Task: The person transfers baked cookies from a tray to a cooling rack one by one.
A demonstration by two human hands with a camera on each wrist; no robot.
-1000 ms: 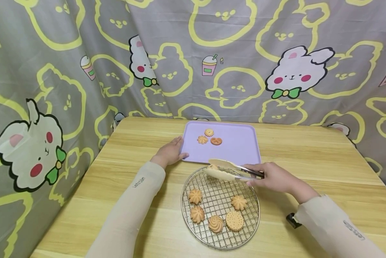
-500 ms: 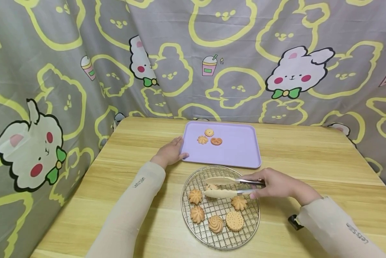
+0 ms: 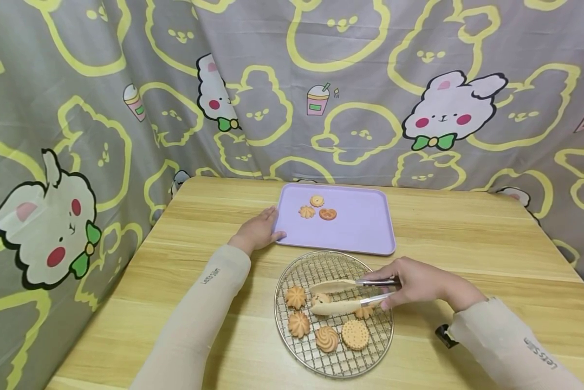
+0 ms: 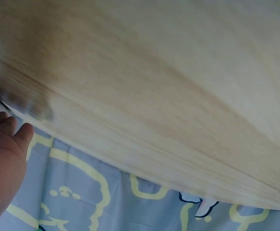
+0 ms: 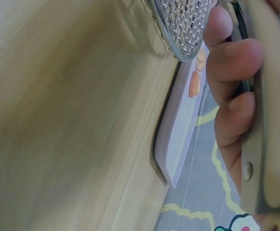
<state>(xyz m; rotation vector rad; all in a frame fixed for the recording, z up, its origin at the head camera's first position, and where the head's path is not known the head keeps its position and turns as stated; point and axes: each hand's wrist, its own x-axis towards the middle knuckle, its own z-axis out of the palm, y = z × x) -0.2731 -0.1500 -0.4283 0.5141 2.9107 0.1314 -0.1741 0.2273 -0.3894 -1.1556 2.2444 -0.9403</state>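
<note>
Your right hand (image 3: 414, 281) grips the tongs (image 3: 350, 295) by their handle end, fingers (image 5: 236, 62) curled round both arms, and the two cream tips sit low over the round wire rack (image 3: 292, 271). Between those tips lies a small cookie (image 3: 321, 298), resting on the mesh near the rack's middle; the tips bracket it, though you cannot tell from here whether they are touching it. Around it on the rack: a flower cookie (image 3: 295, 297) just to the left, another (image 3: 299, 323) below that, a swirl cookie (image 3: 326, 338), a round scalloped biscuit (image 3: 355, 334), and one more flower cookie (image 3: 365, 312) partly tucked under the lower tong arm.

Your left hand (image 3: 257, 232) rests on the tabletop (image 3: 467, 238) with its fingers relaxed, fingertips against the near left edge of the lilac tray (image 3: 365, 227). That tray sits just beyond the rack, and three cookies (image 3: 316, 208) lie clustered in its far left part. Behind the tabletop hangs a grey curtain (image 3: 77, 81) printed with bunnies. The left wrist view shows only blurred wood and the edge of your palm.
</note>
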